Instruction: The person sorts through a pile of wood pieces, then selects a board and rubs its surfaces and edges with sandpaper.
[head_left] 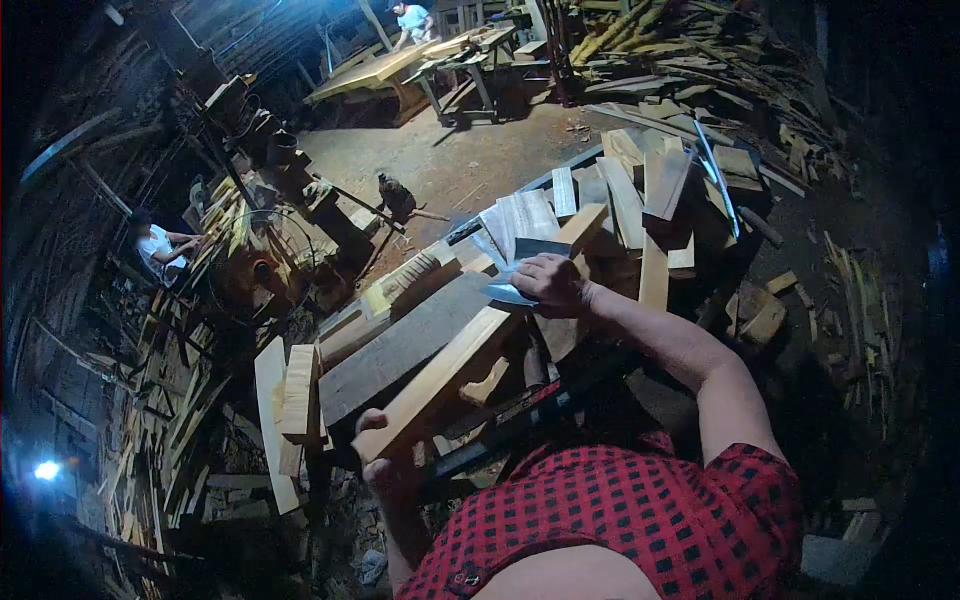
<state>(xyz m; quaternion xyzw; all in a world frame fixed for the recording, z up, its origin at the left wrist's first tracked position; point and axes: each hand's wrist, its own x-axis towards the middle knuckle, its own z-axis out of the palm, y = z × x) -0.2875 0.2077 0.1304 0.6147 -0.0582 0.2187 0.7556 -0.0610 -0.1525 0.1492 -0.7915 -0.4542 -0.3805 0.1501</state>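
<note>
A long pale wooden beam [440, 375] lies at a slant across the workbench. My left hand [378, 450] is wrapped round its near lower end, the thumb on top. Toward the beam's upper part, my right hand [548, 283] is closed on a flat metal sheet or blade [510, 292] that rests against the wood; its exact shape is hard to make out. Beside the beam lies a wide dark board [400, 350].
Short wood blocks [625, 200] cover the bench's right part, and upright boards [299, 390] stand at its left end. Scrap piles [170, 430] lie left and right. One person [160, 250] is at the left, another [412, 22] by a far table [375, 75].
</note>
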